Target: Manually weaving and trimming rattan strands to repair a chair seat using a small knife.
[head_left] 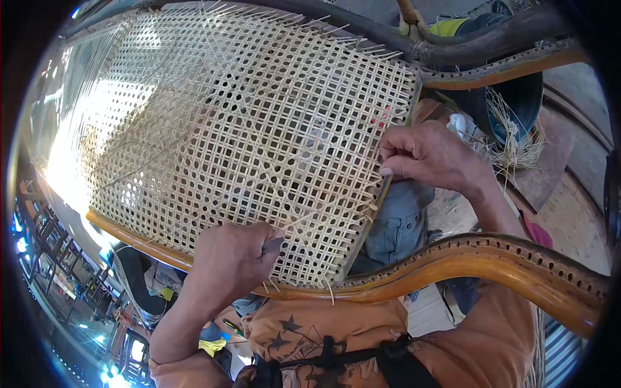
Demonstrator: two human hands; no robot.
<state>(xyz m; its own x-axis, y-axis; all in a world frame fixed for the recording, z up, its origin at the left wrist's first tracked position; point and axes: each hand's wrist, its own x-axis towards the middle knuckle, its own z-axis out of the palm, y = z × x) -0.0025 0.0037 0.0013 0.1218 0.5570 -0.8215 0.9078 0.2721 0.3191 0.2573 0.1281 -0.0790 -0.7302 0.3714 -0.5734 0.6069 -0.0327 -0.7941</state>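
One orange-brown shirt (375, 317), printed with dark stars and crossed by black straps (394, 352), fills the foreground just on the near side of a single woven cane panel (278, 129), which stretches between curved wooden members in a cluttered workspace. Two bare hands are at the panel. Seen from where I stand, the left hand (233, 255) lies over its near edge, closed in a narrow grip around one small dark flat piece (272, 248) whose kind I cannot tell; one thin pale strand (307, 218) runs from the fingertips across the weave. At the panel's right edge, the right hand (430, 155) is drawn narrow, thumb and forefinger pinched together; whether a strand sits between them, I cannot tell. Two rails show rows of drilled holes: one glossy near rail (517, 275), curving off to the panel's right, and one far rail (511, 72), extending from its far right corner. Beyond the right edge stand one dark bucket (532, 107) and one loose bundle of cane strands (514, 152), with one crumpled white cloth (460, 124) beside them. One denim-clad knee (396, 223) shows just under that same edge.
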